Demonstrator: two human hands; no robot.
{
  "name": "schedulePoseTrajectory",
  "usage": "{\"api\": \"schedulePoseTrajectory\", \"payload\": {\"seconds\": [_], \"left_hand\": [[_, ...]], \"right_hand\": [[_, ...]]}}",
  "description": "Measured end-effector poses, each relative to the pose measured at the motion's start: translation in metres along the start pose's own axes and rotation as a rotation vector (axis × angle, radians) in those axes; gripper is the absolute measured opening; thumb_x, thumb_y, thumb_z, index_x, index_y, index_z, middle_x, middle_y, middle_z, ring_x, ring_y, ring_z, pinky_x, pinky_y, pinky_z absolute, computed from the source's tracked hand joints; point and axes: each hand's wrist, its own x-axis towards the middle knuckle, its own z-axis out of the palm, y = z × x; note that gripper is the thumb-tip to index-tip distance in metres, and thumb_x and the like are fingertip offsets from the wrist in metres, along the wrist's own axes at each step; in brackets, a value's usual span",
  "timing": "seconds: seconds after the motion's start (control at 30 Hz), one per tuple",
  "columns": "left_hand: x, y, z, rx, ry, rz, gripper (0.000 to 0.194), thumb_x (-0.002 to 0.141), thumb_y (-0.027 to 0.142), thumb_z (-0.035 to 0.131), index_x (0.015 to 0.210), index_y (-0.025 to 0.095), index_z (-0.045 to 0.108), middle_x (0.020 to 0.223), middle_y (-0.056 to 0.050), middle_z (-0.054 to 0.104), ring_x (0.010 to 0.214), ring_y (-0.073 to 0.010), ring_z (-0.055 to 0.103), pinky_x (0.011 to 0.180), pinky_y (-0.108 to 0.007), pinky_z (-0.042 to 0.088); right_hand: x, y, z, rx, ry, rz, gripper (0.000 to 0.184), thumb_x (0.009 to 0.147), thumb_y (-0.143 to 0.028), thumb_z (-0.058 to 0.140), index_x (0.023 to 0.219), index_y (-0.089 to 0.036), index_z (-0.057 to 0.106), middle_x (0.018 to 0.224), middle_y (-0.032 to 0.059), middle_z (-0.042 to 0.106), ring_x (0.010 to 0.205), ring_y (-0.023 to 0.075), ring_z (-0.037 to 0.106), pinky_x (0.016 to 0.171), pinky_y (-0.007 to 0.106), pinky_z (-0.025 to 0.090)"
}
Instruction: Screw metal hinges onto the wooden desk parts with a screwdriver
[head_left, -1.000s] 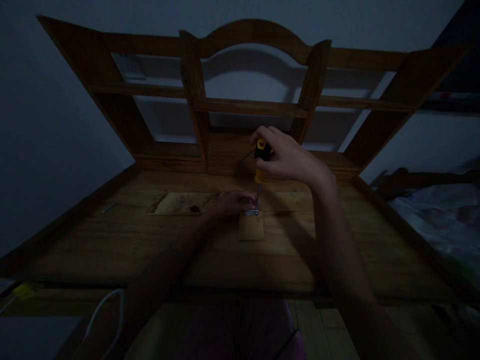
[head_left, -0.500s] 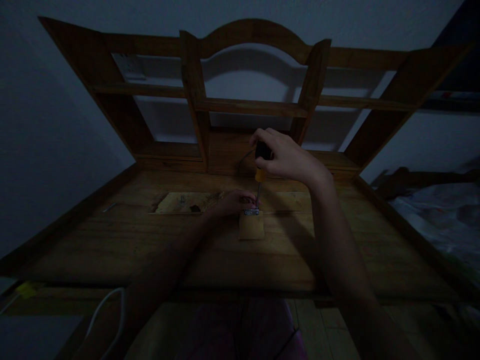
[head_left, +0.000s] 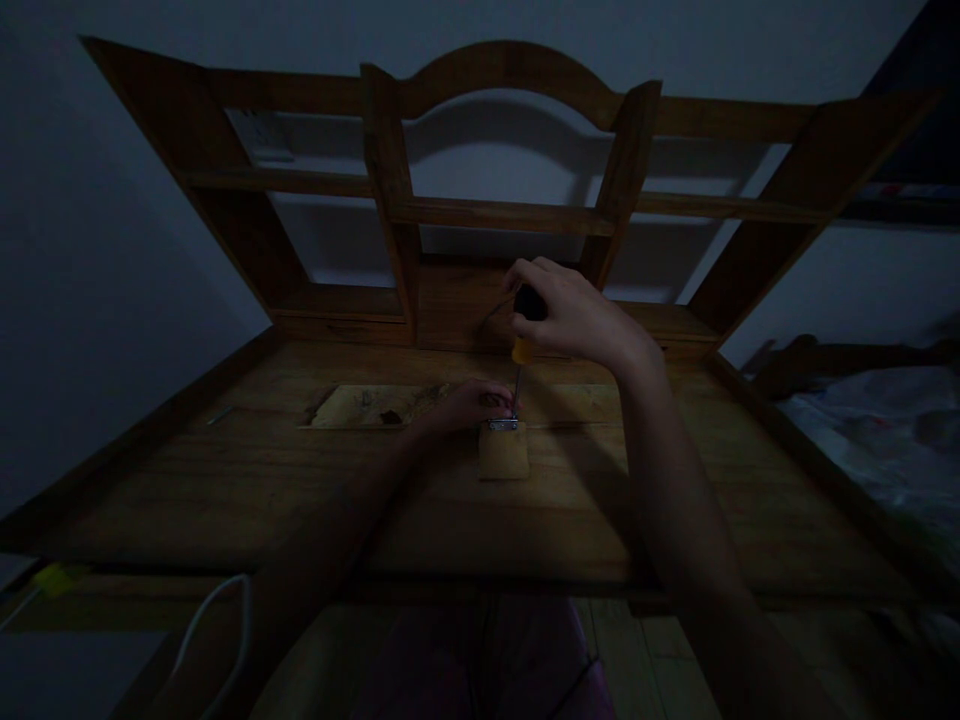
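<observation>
My right hand (head_left: 564,308) is wrapped round the black and yellow handle of a screwdriver (head_left: 523,349). The screwdriver stands nearly upright, its shaft pointing down to a small metal hinge (head_left: 502,424). That hinge lies at the far edge of a small square wooden piece (head_left: 503,455) on the desk. Beside the tip, the fingers of my left hand (head_left: 478,402) are curled together just behind the hinge, close to the shaft. What they pinch, if anything, is too dark and small to make out.
The wooden desk (head_left: 300,490) has a shelf unit (head_left: 502,215) along its back. To the left is a damaged strip (head_left: 352,405) with pale wood showing. A thin small piece (head_left: 220,415) lies farther left. A white cable (head_left: 244,630) loops at the front edge.
Almost nothing differs. My right hand and the screwdriver handle have shifted very slightly; the left hand, hinge and wooden piece stay in place.
</observation>
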Motion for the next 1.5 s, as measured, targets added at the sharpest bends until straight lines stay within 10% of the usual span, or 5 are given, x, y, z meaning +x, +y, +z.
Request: {"api": "schedulePoseTrajectory", "payload": {"seconds": [1.5], "left_hand": [[-0.002,0.011,0.001,0.007,0.016,-0.017,0.022,0.087,0.03,0.074,0.103,0.015,0.075,0.099,-0.007,0.077,0.09,-0.0178,0.07,0.083,-0.028,0.053]], "right_hand": [[0.0,-0.005,0.001,-0.033,0.03,0.037,0.018,0.086,-0.028,0.062,0.101,-0.025,0.052,0.106,0.0068,0.062,0.102,0.0298,0.059,0.093,0.047,0.045]]}}
